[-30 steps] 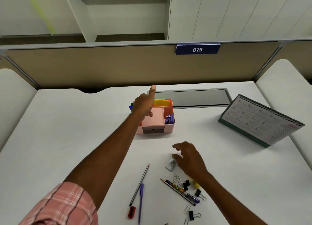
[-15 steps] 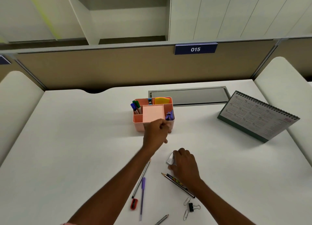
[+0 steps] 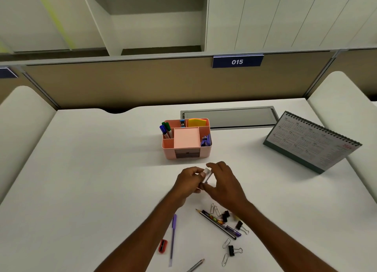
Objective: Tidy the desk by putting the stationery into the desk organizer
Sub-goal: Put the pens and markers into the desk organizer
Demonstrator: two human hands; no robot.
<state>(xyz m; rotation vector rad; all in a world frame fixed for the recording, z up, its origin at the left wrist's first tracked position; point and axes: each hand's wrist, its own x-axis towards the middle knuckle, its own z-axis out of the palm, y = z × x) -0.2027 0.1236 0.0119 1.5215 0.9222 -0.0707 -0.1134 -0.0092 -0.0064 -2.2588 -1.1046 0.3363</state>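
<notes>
A pink desk organizer (image 3: 186,154) stands at the middle of the white desk, holding markers (image 3: 166,129), yellow sticky notes (image 3: 196,122) and a purple item. In front of it my left hand (image 3: 188,182) and my right hand (image 3: 223,183) meet, and both pinch a small silver-white eraser (image 3: 207,175) lifted off the desk. Near me on the desk lie a purple pen (image 3: 173,239), a red sharpener (image 3: 162,246), two dark pencils (image 3: 219,223), another pencil (image 3: 196,265), several paper clips (image 3: 215,209) and black binder clips (image 3: 232,250).
A desk calendar (image 3: 310,142) stands at the right. A grey cable tray lid (image 3: 228,117) sits flush behind the organizer. A tan partition (image 3: 142,84) with a "015" label closes the desk's far side. White rounded dividers flank both sides.
My left hand drew back from the organizer and joined my right hand. My right hand lifted the eraser off the desk, and both hands now hold it.
</notes>
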